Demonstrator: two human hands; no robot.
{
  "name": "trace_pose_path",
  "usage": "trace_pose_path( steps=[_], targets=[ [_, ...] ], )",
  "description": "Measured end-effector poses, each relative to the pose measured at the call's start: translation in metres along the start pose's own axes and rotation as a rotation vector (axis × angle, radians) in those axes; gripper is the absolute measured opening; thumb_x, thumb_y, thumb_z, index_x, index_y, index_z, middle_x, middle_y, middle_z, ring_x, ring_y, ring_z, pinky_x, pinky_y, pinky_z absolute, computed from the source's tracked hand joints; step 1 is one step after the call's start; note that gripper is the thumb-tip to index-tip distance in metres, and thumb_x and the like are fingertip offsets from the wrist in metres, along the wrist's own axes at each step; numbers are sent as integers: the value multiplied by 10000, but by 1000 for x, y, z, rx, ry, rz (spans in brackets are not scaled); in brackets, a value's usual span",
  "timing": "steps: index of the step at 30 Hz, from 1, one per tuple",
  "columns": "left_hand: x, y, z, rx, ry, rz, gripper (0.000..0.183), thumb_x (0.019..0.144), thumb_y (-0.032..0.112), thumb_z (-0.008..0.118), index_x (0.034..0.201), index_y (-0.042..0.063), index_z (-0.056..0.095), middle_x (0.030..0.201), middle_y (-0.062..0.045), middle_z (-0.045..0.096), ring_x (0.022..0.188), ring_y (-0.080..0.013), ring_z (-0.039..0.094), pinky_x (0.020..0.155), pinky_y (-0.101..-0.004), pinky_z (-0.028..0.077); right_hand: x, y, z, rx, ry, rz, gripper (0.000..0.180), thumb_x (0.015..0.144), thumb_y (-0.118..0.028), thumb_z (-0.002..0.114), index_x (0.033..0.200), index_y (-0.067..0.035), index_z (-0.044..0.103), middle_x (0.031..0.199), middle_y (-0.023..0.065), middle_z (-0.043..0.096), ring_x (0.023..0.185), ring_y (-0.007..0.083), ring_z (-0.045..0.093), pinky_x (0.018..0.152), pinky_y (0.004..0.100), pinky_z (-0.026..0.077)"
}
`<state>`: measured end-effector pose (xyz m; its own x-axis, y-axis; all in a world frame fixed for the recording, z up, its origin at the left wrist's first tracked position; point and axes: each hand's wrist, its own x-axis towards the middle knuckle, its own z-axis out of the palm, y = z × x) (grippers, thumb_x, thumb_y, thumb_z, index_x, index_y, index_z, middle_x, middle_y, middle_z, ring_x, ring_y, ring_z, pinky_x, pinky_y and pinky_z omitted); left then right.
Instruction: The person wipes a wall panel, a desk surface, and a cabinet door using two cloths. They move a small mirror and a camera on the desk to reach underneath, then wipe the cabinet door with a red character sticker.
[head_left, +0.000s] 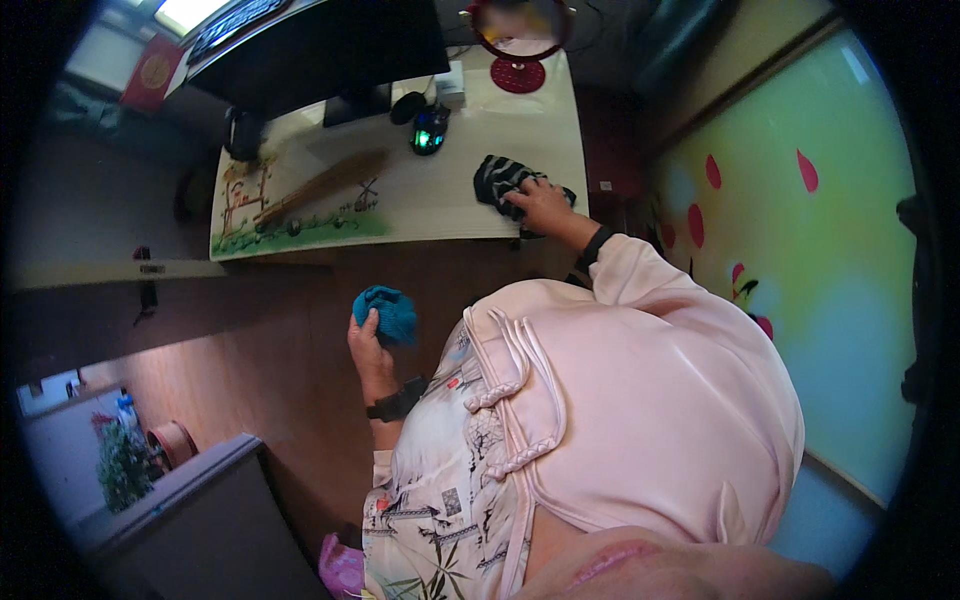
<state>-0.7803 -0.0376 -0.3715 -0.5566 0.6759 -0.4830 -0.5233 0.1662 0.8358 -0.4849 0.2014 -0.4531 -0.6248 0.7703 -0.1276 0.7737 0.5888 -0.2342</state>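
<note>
My left hand (369, 352) holds a bunched teal knitted cloth (388, 313) over the floor, in front of the desk and off its edge. On the desk's right part lies a black and grey striped cloth (499, 180), crumpled. My right hand (546, 208) rests on the striped cloth with bent fingers; whether it grips the fabric I cannot tell. Both wrists wear black bands.
The desk (442, 210) bears a lit computer mouse (429, 133), a monitor (322, 52), a brown brush-like thing (322, 184) and a round red-framed mirror on a stand (517, 75). A grey partition (210, 517) stands at the lower left.
</note>
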Motion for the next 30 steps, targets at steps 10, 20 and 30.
trace_pose_path(
  steps=[10,20,30],
  targets=[
    [22,13,20,63,-197,-25,260,872,84,582,1122,15,570,985,-68,624,852,-177,615,777,-323,520,15,71,-13,68,148,392,421,759,-86,600,1153,-237,595,1166,126,481,1077,381,474,845,500,458],
    [17,20,41,99,-240,-10,268,871,75,578,1130,11,567,1000,-65,624,880,-170,612,812,-313,512,11,-25,-4,61,2,-78,578,661,-130,693,1209,-225,533,1196,102,487,1077,360,489,806,504,464],
    [11,12,39,72,-223,-48,265,870,69,579,1128,12,575,989,-63,633,853,-169,623,775,-319,531,11,74,-24,13,75,60,455,734,-38,597,1158,-202,580,1155,107,506,1054,348,504,841,465,460]
  ],
)
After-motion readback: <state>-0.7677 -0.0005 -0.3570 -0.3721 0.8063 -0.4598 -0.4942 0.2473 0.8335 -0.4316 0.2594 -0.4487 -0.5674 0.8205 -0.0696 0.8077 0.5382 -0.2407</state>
